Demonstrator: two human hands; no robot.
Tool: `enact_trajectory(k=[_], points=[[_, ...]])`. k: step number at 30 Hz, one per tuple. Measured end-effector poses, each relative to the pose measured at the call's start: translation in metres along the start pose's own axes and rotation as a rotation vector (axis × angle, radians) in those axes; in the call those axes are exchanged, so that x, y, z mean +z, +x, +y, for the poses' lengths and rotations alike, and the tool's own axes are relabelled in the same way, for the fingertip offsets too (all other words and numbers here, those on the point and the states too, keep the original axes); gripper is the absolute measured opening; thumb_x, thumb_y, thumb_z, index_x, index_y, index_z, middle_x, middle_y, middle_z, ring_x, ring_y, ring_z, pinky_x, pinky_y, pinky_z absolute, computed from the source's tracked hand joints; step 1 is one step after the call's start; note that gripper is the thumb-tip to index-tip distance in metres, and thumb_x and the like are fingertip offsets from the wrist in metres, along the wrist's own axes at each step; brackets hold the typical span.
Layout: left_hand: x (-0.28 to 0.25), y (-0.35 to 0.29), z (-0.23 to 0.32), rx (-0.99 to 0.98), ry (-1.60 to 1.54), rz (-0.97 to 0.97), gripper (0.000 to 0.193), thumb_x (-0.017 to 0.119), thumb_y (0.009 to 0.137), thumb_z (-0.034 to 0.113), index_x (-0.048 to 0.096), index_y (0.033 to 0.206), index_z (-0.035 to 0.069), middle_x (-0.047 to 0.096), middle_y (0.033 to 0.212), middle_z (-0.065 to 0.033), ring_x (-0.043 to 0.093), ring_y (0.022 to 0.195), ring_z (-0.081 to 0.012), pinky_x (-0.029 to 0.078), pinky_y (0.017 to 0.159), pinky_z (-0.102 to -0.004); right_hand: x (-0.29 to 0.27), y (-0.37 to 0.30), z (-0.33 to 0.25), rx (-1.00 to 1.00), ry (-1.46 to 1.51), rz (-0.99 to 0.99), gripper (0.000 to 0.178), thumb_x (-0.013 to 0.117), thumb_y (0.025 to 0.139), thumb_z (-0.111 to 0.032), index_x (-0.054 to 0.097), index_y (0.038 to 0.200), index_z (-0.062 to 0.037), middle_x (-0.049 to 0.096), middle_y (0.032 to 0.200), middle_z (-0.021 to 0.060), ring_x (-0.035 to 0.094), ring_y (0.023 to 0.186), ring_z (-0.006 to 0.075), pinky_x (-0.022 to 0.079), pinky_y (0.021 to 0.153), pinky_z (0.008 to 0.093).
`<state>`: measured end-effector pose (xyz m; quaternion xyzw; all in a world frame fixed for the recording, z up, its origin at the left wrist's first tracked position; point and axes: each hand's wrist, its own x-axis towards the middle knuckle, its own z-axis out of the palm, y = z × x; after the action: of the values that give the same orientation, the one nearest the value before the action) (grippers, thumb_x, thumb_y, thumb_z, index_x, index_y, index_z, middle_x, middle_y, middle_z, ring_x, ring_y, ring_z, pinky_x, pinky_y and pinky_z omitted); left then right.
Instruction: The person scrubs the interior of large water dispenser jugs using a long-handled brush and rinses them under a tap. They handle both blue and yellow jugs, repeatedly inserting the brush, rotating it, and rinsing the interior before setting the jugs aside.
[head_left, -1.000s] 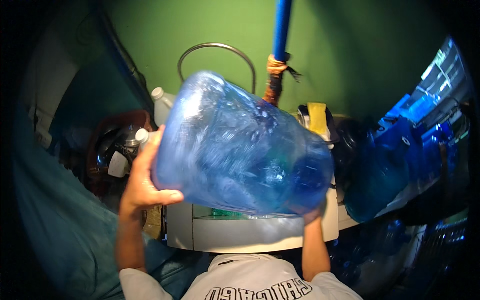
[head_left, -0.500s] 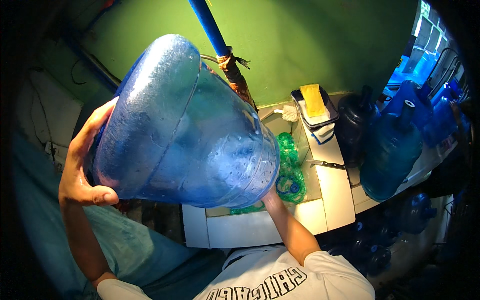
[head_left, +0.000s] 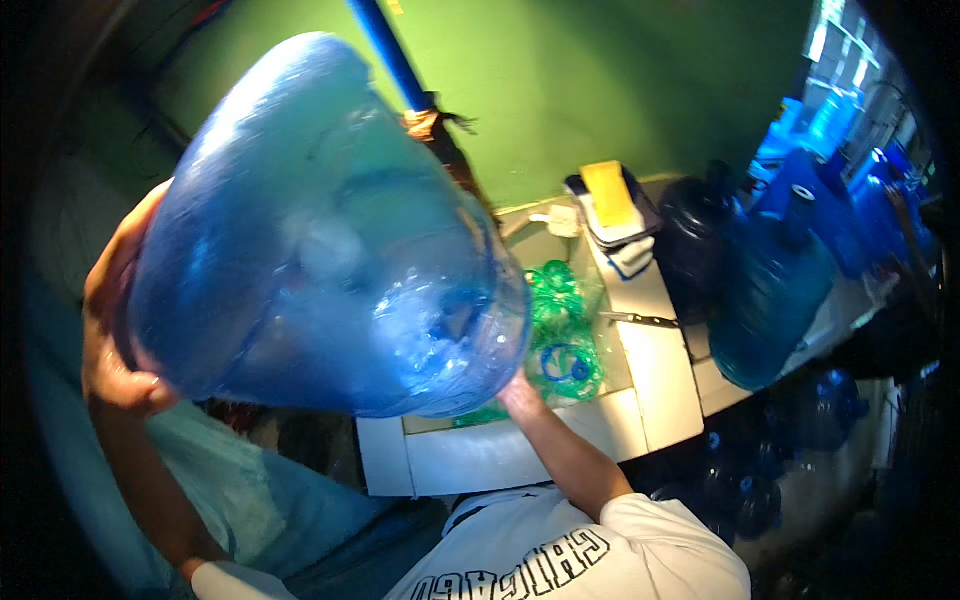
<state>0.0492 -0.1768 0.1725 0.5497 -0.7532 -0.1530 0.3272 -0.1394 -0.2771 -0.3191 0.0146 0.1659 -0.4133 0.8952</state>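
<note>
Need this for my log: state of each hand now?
Left hand: holding the blue bottle at its base.
Right hand: mostly hidden by it; cannot tell.

Count: you have one large blue jug (head_left: pixel 300 250) in your grip. At your tiled desk (head_left: pixel 540 437): one knife (head_left: pixel 650 321), one flat yellow piece (head_left: pixel 612 195), one dark tray (head_left: pixel 648 222), one brush (head_left: pixel 563 221), one blue ring (head_left: pixel 577 370). To your right: one teal jug (head_left: pixel 765 310), one near-black jug (head_left: pixel 688 240); several blue jugs (head_left: pixel 815 235), overlapping, exact number unclear. One blue pole (head_left: pixel 385 50) ahead of you.
</note>
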Motion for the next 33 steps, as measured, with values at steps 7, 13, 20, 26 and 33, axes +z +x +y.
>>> enact_trajectory(k=[7,13,20,26,33], points=[[0.052,-0.002,-0.028,-0.071,0.06,0.005,0.099,0.077,0.065,0.044,0.041,0.144,-0.002,0.051,0.139,-0.0183,0.052,0.127,-0.0303,0.041,0.11,-0.0432,-0.011,-0.001,0.025,-0.146,-0.137,0.048,0.038,0.06,0.082,-0.041,0.068,0.106,-0.0126,0.068,0.106,0.0063,0.057,0.103,0.0235,0.04,0.097,0.0402],[0.085,-0.02,-0.083,-0.198,-0.038,0.054,0.084,0.071,0.073,0.039,0.044,0.141,-0.003,0.054,0.137,-0.0178,0.054,0.125,-0.029,0.042,0.109,-0.0422,-0.009,0.007,0.042,-0.026,-0.039,0.079,0.038,0.054,0.09,-0.041,0.067,0.117,-0.0172,0.068,0.114,0.0026,0.055,0.107,0.0207,0.028,0.108,0.0433],[0.135,-0.046,-0.132,-0.397,-0.227,0.173,0.067,0.064,0.084,0.034,0.048,0.137,-0.004,0.056,0.134,-0.0173,0.056,0.122,-0.0275,0.043,0.108,-0.0409,-0.012,-0.01,0.032,-0.058,0.177,-0.116,0.039,0.057,0.094,-0.042,0.064,0.119,-0.0132,0.068,0.115,0.005,0.062,0.096,0.0203,0.044,0.093,0.0433],[0.164,-0.085,-0.191,-0.569,-0.508,0.262,0.054,0.058,0.092,0.029,0.052,0.134,-0.005,0.059,0.132,-0.0169,0.058,0.119,-0.0261,0.044,0.107,-0.0398,-0.036,-0.048,-0.084,-0.634,0.249,0.17,0.039,0.054,0.099,-0.037,0.06,0.123,-0.007,0.067,0.115,0.0069,0.065,0.095,0.0194,0.053,0.089,0.0363],[0.281,-0.062,-0.276,-0.642,-0.23,0.364,0.058,0.071,0.09,0.019,0.046,0.137,-0.004,0.057,0.131,-0.0189,0.055,0.121,-0.026,0.042,0.106,-0.037,0.001,-0.071,-0.144,-1.031,-0.433,0.354,0.035,0.079,0.077,-0.03,0.066,0.1,-0.0066,0.067,0.091,0.0037,0.064,0.086,0.0156,0.051,0.082,0.0311]])
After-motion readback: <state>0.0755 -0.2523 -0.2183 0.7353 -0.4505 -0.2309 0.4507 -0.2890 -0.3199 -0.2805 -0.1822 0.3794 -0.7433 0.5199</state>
